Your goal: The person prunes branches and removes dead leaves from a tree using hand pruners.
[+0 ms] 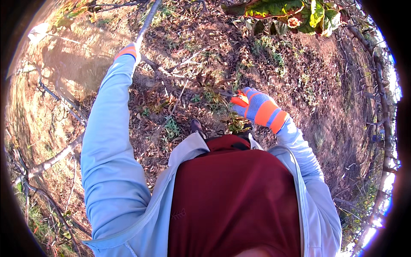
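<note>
My left hand (130, 51), in an orange and blue glove, reaches up at the upper left. It is closed around a grey tree branch (148, 21) that rises out of the top of the view; the sleeve and wrist hide most of the fingers. Lower and to the right, my right hand (261, 107) wears a striped glove of the same colours. Its fingers wrap the orange handles of pruning shears (240, 99), whose dark blades point left over the leaf litter. The shears are small here, and I cannot tell if the blades are apart.
Dry leaves and green weeds cover the ground (205, 35). Bare branches (54, 160) spread along the left side, and a darker limb (382, 86) curves down the right. Green and reddish leaves (282, 13) hang at the top right. A dark shoe (196, 126) shows below me.
</note>
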A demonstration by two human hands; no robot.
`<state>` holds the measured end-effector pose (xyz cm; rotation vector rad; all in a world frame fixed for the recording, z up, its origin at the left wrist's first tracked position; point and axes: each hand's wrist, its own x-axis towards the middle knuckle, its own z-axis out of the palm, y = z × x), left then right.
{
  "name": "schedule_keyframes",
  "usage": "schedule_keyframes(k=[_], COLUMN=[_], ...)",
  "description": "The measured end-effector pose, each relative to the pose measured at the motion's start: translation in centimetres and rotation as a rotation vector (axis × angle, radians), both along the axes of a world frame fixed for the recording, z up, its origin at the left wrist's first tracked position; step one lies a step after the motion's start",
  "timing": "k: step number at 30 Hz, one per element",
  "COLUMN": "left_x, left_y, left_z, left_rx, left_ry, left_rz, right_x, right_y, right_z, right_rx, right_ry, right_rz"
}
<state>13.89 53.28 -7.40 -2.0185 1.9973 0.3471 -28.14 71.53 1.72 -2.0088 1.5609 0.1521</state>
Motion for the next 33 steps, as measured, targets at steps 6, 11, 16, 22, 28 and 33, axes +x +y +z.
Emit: schedule_keyframes(k=[6,11,16,22,28,33], left_x=[0.8,2.0,1.0,2.2,2.3,-1.0], left_y=[0.4,0.4,0.8,0.2,0.6,1.7], left_z=[-3.1,-3.0,0.5,-0.4,-4.4,-2.8], left_rx=[-0.085,-0.032,0.02,0.037,-0.057,-0.093], left_ry=[0.161,0.124,0.155,0.139,0.157,0.165], left_rz=[0.173,0.177,0.156,0.099,0.245,0.291], right_x=[0.0,0.3,0.9,0.2,1.2,2.0], right_y=[-0.8,-1.0,-0.7,-0.3,-1.5,-3.6], right_z=[-1.2,-3.2,-4.2,-4.3,-3.9,-2.8], right_rx=[-0.001,0.044,0.042,0.165,0.057,0.268], right_ry=[0.065,-0.066,-0.184,-0.295,-0.105,0.031], right_rz=[0.031,-0.007,-0.086,-0.138,-0.01,0.029])
